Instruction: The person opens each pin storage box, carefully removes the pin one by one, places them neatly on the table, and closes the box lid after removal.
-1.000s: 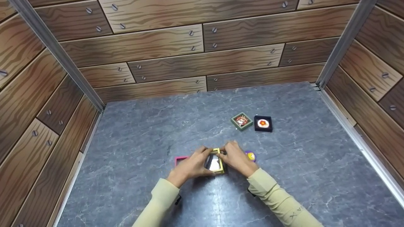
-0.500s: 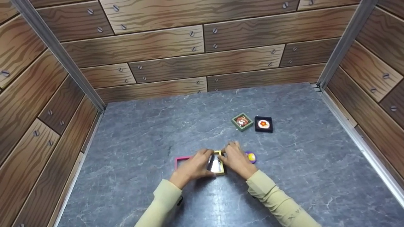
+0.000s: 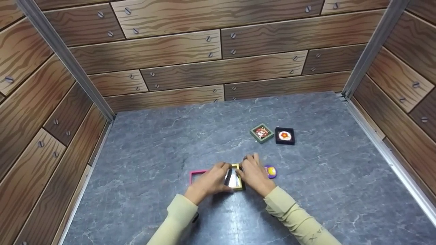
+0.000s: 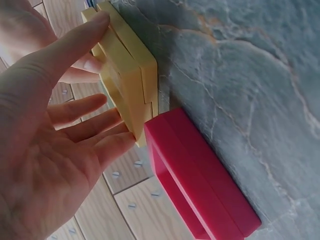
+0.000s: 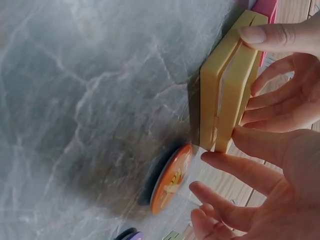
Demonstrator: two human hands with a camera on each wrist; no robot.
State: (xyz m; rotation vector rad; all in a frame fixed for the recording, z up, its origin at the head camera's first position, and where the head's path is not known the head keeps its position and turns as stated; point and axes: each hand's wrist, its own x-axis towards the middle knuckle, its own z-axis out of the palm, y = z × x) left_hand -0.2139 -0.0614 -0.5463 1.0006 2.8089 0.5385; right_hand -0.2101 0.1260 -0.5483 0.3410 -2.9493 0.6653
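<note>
My left hand (image 3: 213, 178) grips a yellow square frame (image 3: 239, 178) across its left part, thumb on the near side and fingers on the far side. It has two layers with a narrow gap between them, seen in the left wrist view along its yellow side (image 4: 131, 65). At the far right corner of the frame, my right hand (image 3: 255, 172) pinches with thumb and index finger; its other fingers spread loosely in the right wrist view. A pink frame (image 4: 197, 170) stands left of the yellow one, partly behind my left hand in the head view.
An orange round badge (image 5: 171, 179) lies beside my right hand, with a purple badge (image 3: 271, 172) nearby. Farther back on the grey marbled surface (image 3: 163, 143) are a green square frame (image 3: 262, 133) and a black one (image 3: 285, 136) holding a flower design. Wood-patterned walls surround it.
Both hands keep hold of the yellow frame with only slight shifts of the fingers. The head view has tilted a little, so everything appears slightly lower.
</note>
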